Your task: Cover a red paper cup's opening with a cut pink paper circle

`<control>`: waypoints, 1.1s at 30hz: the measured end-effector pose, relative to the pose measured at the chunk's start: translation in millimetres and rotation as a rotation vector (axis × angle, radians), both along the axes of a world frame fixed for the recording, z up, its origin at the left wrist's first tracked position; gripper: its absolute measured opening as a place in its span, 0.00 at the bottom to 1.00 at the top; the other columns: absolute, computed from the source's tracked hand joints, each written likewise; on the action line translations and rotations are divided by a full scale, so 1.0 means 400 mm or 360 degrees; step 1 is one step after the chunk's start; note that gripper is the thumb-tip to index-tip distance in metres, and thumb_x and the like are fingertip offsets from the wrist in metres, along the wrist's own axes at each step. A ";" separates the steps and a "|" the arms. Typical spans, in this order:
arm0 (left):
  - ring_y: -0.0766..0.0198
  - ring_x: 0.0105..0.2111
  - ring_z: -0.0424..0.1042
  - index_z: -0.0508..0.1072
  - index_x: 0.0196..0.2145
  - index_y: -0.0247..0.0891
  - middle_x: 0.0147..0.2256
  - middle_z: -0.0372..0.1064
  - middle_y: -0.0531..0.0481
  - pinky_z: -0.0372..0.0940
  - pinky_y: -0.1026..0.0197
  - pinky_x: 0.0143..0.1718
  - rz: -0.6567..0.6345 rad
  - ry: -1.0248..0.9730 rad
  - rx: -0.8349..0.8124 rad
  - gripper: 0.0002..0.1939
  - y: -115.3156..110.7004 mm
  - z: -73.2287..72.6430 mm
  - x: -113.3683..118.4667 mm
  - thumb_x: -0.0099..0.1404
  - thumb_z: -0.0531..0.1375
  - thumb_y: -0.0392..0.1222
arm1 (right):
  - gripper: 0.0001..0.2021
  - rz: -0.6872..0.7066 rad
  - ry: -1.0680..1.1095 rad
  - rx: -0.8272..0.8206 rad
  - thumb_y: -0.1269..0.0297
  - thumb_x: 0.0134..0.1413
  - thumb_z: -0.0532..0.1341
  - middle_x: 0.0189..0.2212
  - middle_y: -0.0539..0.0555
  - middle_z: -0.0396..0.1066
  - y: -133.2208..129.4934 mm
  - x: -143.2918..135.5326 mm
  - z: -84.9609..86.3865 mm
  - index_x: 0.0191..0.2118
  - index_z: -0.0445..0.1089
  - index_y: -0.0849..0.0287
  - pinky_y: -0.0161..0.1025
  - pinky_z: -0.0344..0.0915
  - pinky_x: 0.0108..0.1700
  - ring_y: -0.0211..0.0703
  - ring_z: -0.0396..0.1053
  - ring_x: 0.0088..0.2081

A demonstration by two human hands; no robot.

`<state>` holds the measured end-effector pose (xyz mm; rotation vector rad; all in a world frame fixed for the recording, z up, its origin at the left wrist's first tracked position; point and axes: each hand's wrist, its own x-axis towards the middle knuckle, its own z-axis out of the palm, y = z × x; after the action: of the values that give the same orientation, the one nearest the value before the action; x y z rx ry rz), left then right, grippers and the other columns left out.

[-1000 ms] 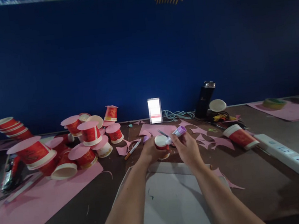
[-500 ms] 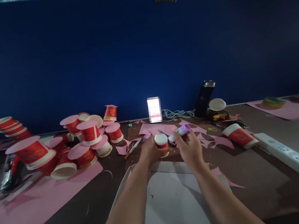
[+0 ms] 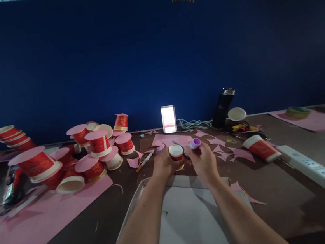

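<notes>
My left hand [image 3: 163, 165] is closed around a red paper cup [image 3: 176, 151], whose white round end faces up toward me. A small purple piece [image 3: 159, 149] shows by the fingers of that hand; whether it is gripped I cannot tell. My right hand [image 3: 206, 163] is closed on a glue stick [image 3: 195, 143] with a purple end, tilted beside the cup. The glue stick's other end is mostly hidden by the fingers. Behind the hands lie pink paper [image 3: 168, 139] and part of a pair of scissors [image 3: 177, 142].
Several red cups [image 3: 98, 143] topped with pink discs crowd the left. A pen [image 3: 145, 161], pink scraps [image 3: 239, 153], a tipped cup [image 3: 259, 148], a power strip [image 3: 311, 167] and a black flask [image 3: 223, 107] surround my hands. A white box [image 3: 195, 216] lies under my forearms.
The glue stick has turned so its purple end points more toward me, and my right hand has shifted slightly left. My left hand still holds the cup, which has tilted slightly.
</notes>
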<state>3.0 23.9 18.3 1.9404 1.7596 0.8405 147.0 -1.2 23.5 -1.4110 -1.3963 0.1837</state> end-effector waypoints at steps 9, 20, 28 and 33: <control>0.54 0.37 0.70 0.71 0.37 0.38 0.35 0.72 0.45 0.58 0.59 0.34 -0.0057 0.0056 0.0142 0.26 0.003 -0.014 -0.005 0.43 0.68 0.55 | 0.17 0.0240 0.0373 -0.0036 0.48 0.50 0.60 0.28 0.52 0.73 -0.014 -0.018 0.016 0.36 0.70 0.58 0.38 0.64 0.34 0.43 0.70 0.29; 0.53 0.37 0.70 0.70 0.37 0.37 0.37 0.72 0.43 0.59 0.58 0.35 -0.0013 0.0057 0.0128 0.27 0.000 -0.008 -0.004 0.45 0.67 0.57 | 0.17 -0.0008 0.0147 -0.0102 0.47 0.51 0.59 0.24 0.51 0.69 -0.011 -0.006 0.017 0.30 0.67 0.58 0.38 0.61 0.32 0.42 0.66 0.27; 0.54 0.38 0.70 0.71 0.37 0.38 0.37 0.72 0.43 0.59 0.59 0.35 -0.0002 0.0074 0.0202 0.23 0.000 -0.015 -0.005 0.47 0.66 0.54 | 0.15 0.0317 0.0269 -0.0080 0.50 0.51 0.60 0.26 0.50 0.70 -0.024 -0.025 0.015 0.35 0.68 0.58 0.36 0.62 0.32 0.40 0.66 0.27; 0.53 0.39 0.70 0.70 0.38 0.38 0.39 0.72 0.42 0.60 0.59 0.36 0.0062 0.0142 0.0155 0.25 0.004 -0.013 -0.003 0.47 0.65 0.57 | 0.16 0.0108 0.0097 -0.0053 0.48 0.50 0.60 0.25 0.51 0.68 -0.011 -0.015 0.003 0.31 0.67 0.58 0.37 0.62 0.33 0.41 0.66 0.28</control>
<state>1.8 25.3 13.0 2.0413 1.8445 0.8809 140.9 -5.6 24.5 -1.3750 -1.3974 0.2931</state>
